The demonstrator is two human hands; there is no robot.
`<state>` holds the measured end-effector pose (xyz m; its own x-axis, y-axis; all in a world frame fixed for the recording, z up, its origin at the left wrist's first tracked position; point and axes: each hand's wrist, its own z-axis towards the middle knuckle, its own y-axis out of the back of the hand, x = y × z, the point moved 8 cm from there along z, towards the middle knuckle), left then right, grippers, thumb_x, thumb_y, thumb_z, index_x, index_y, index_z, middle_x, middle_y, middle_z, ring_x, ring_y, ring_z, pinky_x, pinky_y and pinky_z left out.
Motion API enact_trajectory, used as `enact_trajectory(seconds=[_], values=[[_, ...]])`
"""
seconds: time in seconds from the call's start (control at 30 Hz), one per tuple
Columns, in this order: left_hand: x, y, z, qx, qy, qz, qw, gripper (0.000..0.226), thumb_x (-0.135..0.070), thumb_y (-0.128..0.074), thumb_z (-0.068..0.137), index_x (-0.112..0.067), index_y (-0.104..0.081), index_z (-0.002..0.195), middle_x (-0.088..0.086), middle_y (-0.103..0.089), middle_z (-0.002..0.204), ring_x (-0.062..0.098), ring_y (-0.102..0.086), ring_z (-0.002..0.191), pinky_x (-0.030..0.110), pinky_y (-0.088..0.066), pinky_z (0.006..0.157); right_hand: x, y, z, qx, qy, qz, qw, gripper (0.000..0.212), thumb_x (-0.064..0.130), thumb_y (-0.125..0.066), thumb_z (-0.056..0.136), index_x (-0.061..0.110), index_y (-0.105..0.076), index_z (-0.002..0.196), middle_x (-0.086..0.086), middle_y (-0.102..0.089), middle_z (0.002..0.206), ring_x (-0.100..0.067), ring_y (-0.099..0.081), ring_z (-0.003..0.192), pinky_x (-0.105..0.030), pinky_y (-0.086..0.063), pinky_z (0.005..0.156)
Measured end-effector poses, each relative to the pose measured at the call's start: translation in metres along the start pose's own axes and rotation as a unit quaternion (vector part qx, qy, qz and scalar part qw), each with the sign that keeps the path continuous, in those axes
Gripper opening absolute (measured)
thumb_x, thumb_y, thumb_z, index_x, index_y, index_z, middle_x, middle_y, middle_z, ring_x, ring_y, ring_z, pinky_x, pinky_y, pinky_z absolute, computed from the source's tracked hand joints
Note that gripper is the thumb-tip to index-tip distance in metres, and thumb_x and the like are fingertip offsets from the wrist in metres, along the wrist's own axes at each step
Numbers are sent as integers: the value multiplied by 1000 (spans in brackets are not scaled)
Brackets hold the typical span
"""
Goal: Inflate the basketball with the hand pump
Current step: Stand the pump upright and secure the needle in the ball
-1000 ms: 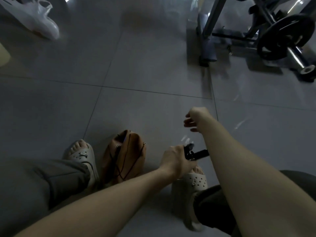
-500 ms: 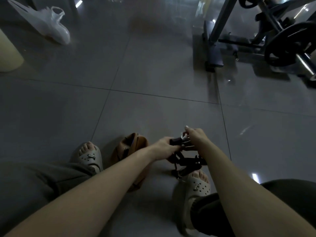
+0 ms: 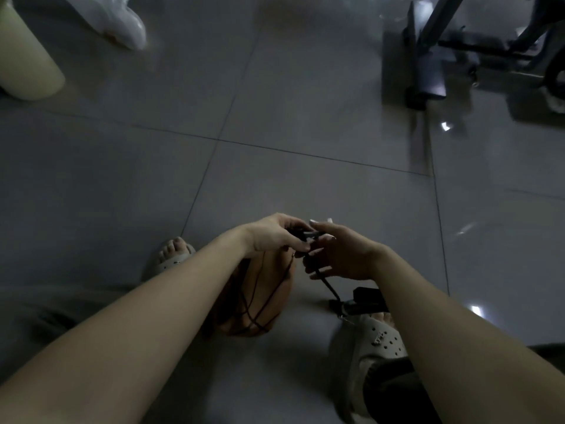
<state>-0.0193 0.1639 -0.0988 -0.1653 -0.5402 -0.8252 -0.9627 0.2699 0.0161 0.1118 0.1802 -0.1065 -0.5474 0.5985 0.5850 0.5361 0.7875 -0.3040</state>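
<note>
A flat, deflated brown basketball (image 3: 260, 304) lies on the grey tiled floor between my feet, partly hidden by my left forearm. The black hand pump (image 3: 365, 302) rests on the floor by my right foot, and its thin black hose (image 3: 325, 281) runs up to my hands. My left hand (image 3: 273, 234) pinches the dark end of the hose above the ball. My right hand (image 3: 342, 255) meets it from the right, fingers around the same hose end. Whether the needle is in the ball's valve is hidden.
My feet wear pale clog sandals, the left (image 3: 171, 260) beside the ball, the right (image 3: 376, 341) under the pump. A weight bench frame (image 3: 425, 75) stands at the back right. A white plastic bag (image 3: 122, 26) and a pale cylinder (image 3: 27, 65) sit at the back left.
My right hand came back from a reach forward and joined the left at the hose end. Both hands rose above the ball; the pump body stays low by my right foot.
</note>
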Motion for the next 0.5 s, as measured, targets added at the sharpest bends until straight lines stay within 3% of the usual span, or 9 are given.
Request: enact_trajectory(seconds=[0.1, 0.17, 0.23, 0.3, 0.37, 0.43, 0.5], values=[[13, 18, 11, -46, 9, -37, 998, 40, -18, -80, 79, -24, -71, 117, 4, -74, 113, 25, -68, 111, 42, -53, 98, 11, 13, 10, -4, -28, -23, 999, 70, 65, -56, 87, 8, -64, 127, -14, -60, 109, -29, -56, 99, -48, -45, 103], [36, 32, 18, -148, 43, 5, 988, 38, -27, -77, 84, -21, -68, 120, 5, -71, 117, 24, -65, 111, 37, -51, 96, 16, 27, 16, -38, -54, -28, 997, 71, 68, -55, 86, 7, -66, 120, -13, -58, 102, -28, -56, 92, -45, -48, 95], [70, 50, 15, -285, 144, 152, 935, 46, -40, -73, 86, -19, -62, 126, 7, -64, 126, 27, -59, 116, 38, -50, 98, 14, 43, 26, -91, -87, -34, 991, 79, 76, -49, 84, 6, -65, 117, -13, -57, 95, -25, -55, 82, -38, -47, 79], [88, 51, 9, -326, 196, 288, 879, 61, -48, -72, 83, -18, -52, 132, 11, -53, 133, 33, -51, 125, 41, -45, 102, 11, 56, 37, -146, -111, -39, 982, 92, 85, -39, 81, 3, -63, 115, -10, -55, 85, -21, -49, 69, -32, -39, 64], [87, 38, 22, -282, 123, 435, 846, 66, -47, -70, 81, -22, -45, 136, 9, -44, 139, 33, -43, 132, 45, -38, 109, 11, 61, 46, -177, -115, -29, 977, 98, 89, -30, 80, 3, -63, 115, -6, -53, 73, -17, -42, 59, -29, -31, 55], [81, 11, 45, -158, 14, 566, 809, 70, -47, -66, 81, -25, -42, 143, 4, -39, 148, 30, -31, 142, 47, -22, 120, 14, 64, 55, -184, -112, -18, 976, 95, 88, -26, 82, 8, -53, 126, -4, -57, 60, -15, -39, 53, -27, -29, 51], [86, -4, 63, -48, -18, 634, 772, 78, -52, -66, 81, -23, -40, 148, 3, -38, 154, 28, -23, 149, 53, -9, 124, 14, 70, 61, -190, -118, -25, 974, 90, 87, -25, 83, 11, -50, 124, -5, -58, 59, -15, -40, 51, -26, -30, 50]])
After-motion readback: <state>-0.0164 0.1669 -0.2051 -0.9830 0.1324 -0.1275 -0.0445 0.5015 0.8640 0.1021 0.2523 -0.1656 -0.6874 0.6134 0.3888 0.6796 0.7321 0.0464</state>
